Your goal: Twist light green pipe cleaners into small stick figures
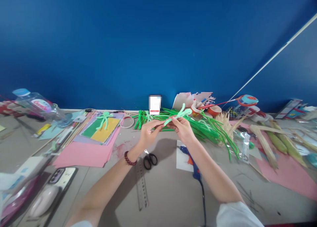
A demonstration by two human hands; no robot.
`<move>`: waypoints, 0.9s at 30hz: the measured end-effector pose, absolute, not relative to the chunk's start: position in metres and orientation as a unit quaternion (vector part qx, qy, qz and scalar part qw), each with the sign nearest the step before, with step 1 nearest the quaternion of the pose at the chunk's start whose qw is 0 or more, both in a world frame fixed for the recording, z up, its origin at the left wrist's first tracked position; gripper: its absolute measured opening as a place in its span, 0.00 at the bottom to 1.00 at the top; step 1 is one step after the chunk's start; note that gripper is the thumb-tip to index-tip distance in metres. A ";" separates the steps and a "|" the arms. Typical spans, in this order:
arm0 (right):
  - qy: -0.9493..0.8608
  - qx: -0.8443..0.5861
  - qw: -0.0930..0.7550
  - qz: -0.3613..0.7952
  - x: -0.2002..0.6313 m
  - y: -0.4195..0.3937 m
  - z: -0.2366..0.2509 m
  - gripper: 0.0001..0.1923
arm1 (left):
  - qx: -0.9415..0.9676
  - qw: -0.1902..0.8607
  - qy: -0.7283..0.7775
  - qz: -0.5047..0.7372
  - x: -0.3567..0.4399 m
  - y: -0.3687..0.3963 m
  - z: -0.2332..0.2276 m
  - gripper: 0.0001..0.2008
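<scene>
Above the middle of the table, my right hand (183, 130) pinches a light green pipe cleaner (182, 113) bent into a loop with loose ends sticking up. My left hand (149, 134) has its fingertips closed at the lower left end of the same piece. Exactly how those fingertips meet it is partly hidden. Black-handled scissors (150, 161) lie beneath my left hand, beside a clear ruler (142, 187). Under my right forearm a blue glue gun (196, 171) rests partly on a white card (182, 164). Behind my hands spreads a bundle of green pipe cleaners (205, 129).
At left, a light green pipe-cleaner figure (105, 118) lies on coloured sheets above pink paper (84, 154). Further left are a plastic bottle (37, 103), a phone (68, 174) and a white mouse (44, 200). Corn husks (284, 141) lie at right. A blue wall (148, 48) stands behind.
</scene>
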State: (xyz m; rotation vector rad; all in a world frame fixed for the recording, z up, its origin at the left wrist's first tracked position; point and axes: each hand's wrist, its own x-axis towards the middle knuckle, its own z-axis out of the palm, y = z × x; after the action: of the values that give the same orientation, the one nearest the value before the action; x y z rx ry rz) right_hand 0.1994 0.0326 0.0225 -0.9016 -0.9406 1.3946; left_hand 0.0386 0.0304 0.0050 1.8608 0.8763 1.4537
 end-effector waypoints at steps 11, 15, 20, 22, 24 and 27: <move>-0.467 -0.364 0.542 0.596 0.200 0.027 0.021 0.13 | 0.707 0.278 0.338 0.556 0.037 0.030 0.011 0.06; -0.491 -0.362 0.525 0.593 0.201 0.026 0.024 0.11 | 0.716 0.258 0.331 0.558 0.036 0.028 0.014 0.05; -0.519 -0.369 0.520 0.570 0.202 0.026 0.025 0.10 | 0.721 0.264 0.326 0.551 0.034 0.027 0.020 0.06; -0.530 -0.361 0.519 0.565 0.203 0.026 0.026 0.09 | 0.726 0.265 0.316 0.550 0.034 0.027 0.021 0.06; -0.541 -0.355 0.522 0.556 0.203 0.025 0.027 0.08 | 0.730 0.264 0.308 0.550 0.033 0.028 0.021 0.05; -0.548 -0.352 0.529 0.545 0.202 0.024 0.029 0.08 | 0.732 0.252 0.301 0.556 0.034 0.028 0.021 0.04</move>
State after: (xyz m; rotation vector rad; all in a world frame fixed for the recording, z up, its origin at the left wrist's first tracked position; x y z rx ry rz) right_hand 0.2020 0.0242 0.0286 -0.8397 -1.3081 1.3016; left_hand 0.0335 0.0280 0.0207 1.9910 0.8182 1.5130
